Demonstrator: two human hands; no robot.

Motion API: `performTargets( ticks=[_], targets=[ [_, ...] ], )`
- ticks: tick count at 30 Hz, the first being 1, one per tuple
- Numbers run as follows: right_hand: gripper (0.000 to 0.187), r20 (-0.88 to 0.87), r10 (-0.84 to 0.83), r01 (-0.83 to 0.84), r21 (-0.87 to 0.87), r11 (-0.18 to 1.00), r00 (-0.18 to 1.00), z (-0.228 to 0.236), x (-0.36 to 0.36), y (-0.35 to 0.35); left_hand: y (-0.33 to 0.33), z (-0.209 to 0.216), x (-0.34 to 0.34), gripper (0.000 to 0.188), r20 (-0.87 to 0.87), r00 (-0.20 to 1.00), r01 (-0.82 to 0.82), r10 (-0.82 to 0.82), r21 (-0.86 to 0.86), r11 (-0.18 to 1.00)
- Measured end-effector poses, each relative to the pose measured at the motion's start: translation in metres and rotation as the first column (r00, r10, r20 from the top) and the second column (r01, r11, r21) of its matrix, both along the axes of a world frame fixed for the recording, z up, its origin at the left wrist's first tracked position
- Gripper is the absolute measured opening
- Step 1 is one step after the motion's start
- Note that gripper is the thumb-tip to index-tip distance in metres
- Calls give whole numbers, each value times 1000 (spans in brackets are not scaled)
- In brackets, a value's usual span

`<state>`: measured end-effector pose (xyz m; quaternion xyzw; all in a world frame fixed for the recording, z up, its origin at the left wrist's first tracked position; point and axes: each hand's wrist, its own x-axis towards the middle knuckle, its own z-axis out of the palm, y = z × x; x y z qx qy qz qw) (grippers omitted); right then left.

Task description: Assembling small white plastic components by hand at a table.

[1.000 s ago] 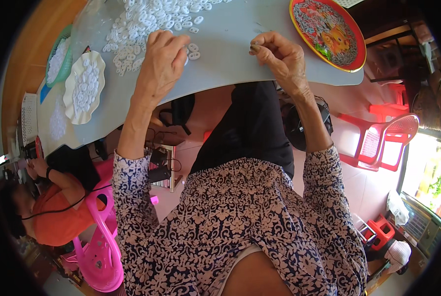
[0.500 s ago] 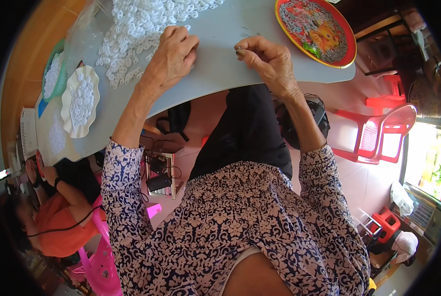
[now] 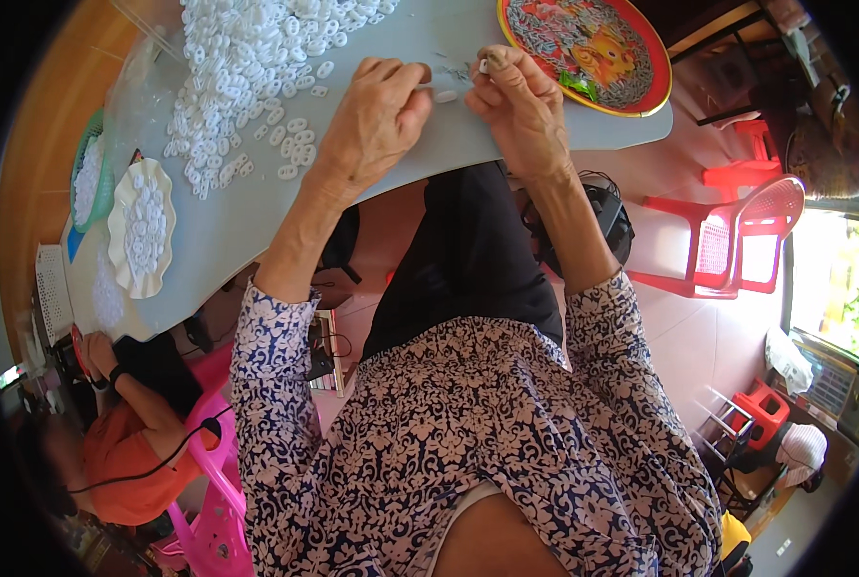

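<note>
At the grey desk [image 3: 429, 29], the right hand [image 3: 521, 111] pinches a small whitish piece [image 3: 484, 66] between thumb and forefinger, its other fingers curled in, near the round red tray [image 3: 659, 72]. The left hand [image 3: 377, 120] is above the desk too, fingers bent and bunched toward the thumb; whether it grips anything cannot be told. A white oval piece [image 3: 445, 96] shows between the hands, just beside the left thumb. A large heap of white plastic two-holed pieces [image 3: 247, 67] spreads to the left of that hand, a few lying loose at its edge. Small grey pieces [image 3: 633, 88] fill much of the tray around its printed picture. At the desk's left end, a scalloped cream dish [image 3: 145, 288] holds more white pieces, beside a green basket [image 3: 101, 204] of white bits and a clear plastic bag [image 3: 141, 96].
</note>
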<state>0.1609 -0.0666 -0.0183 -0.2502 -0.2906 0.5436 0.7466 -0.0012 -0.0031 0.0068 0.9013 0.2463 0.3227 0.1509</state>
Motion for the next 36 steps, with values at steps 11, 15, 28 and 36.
performTargets(
  ticks=[11,15,28,36],
  targets=[
    [16,274,-11,14,-12,1000,962,-2,-2,1,-2,6,-7,22,269,939,93,213,-797,597],
    [15,503,6,3,-17,1000,864,-1,-3,-4,-5,6,-13,27,422,879,278,222,-832,481],
    [23,581,24,-39,14,999,814,6,-6,-8,-7,11,-13,26,375,916,263,144,-830,492],
    [21,645,17,-8,-17,1000,764,6,-4,-8,-6,8,-12,24,324,939,225,114,-831,509]
  ],
)
